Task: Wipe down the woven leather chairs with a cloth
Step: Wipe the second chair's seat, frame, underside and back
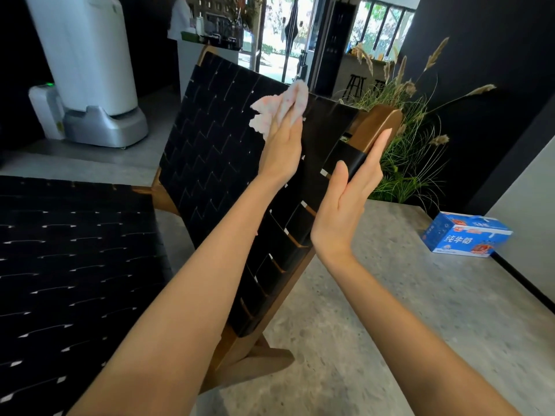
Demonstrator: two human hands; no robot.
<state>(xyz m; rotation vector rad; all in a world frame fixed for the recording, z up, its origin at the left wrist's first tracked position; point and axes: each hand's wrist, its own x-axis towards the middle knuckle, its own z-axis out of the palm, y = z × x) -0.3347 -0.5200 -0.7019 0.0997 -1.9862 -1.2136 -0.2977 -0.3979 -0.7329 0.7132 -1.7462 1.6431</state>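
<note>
A chair with black woven leather straps and a brown wooden frame fills the middle; its tilted backrest faces me and its seat spreads across the lower left. My left hand presses a crumpled pale pink cloth flat against the upper part of the backrest, fingers straight. My right hand lies with straight fingers along the backrest's right edge, the fingertips reaching the wooden top corner.
A white machine on a grey base stands at the back left. Dried grasses in a planter rise behind the chair's right corner. A blue carton sits on the grey stone floor by the wall. A person stands at a far counter.
</note>
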